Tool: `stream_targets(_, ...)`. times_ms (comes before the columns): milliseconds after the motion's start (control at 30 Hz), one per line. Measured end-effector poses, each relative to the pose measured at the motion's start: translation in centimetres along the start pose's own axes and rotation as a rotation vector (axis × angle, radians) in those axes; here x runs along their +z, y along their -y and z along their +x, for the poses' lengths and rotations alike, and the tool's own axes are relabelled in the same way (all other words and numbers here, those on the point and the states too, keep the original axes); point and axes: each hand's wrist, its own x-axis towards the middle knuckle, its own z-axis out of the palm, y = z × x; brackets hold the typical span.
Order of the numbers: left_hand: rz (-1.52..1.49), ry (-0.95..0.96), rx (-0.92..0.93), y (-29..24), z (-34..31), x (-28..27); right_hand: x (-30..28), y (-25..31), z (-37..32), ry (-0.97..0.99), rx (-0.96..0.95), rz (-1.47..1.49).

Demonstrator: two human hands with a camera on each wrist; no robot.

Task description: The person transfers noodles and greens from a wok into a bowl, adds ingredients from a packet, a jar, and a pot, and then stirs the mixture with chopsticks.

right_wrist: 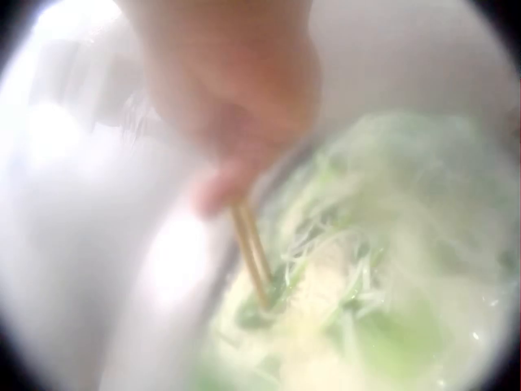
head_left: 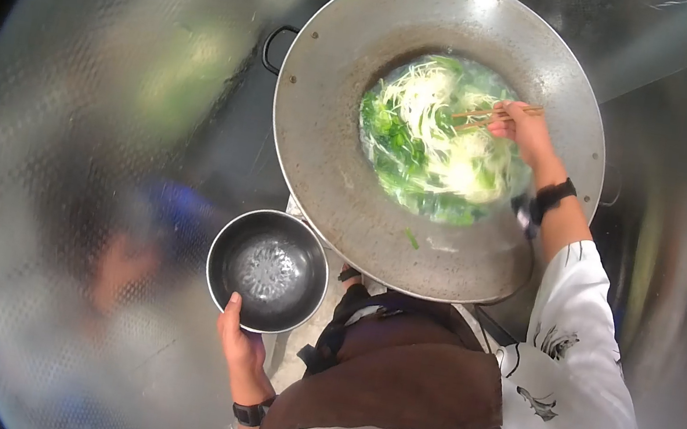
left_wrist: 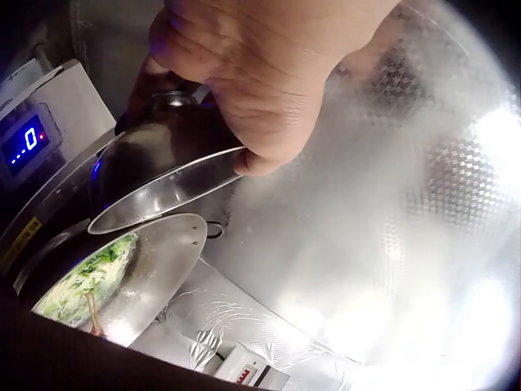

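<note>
While the right hand (head_left: 526, 135) pinches wooden chopsticks (head_left: 478, 113) whose tips reach into the pale noodles (head_left: 419, 93) and greens (head_left: 397, 153) at the middle of the wok (head_left: 320, 131), the left hand (head_left: 239, 348) grips a dark bowl (head_left: 267, 271), its thumb over the rim. The bowl is just beside the wok's near left edge, its inside in view.

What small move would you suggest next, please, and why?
Perhaps pinch pale noodles with the thin wooden chopsticks: the right hand holds them, tips down at the leafy greens in the round grey metal wok, while the left hand's round black bowl looks empty.
</note>
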Motion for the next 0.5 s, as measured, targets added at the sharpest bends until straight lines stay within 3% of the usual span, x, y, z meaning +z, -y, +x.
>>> stream_targets(100,0.033,-0.019,-0.013,-0.8,-0.2,0.9,0.7,-0.4,-0.1,-0.025,-0.020,0.025)
stream_targets(300,-0.005,-0.025,0.047,-0.8,-0.2,0.5,0.5,-3.0,0.2,-0.228,0.177,0.458)
stream_targets(500,-0.027,-0.014,0.055,-1.1,-0.4,0.4,3.3,-3.8,-1.9,-0.181,0.246,0.780)
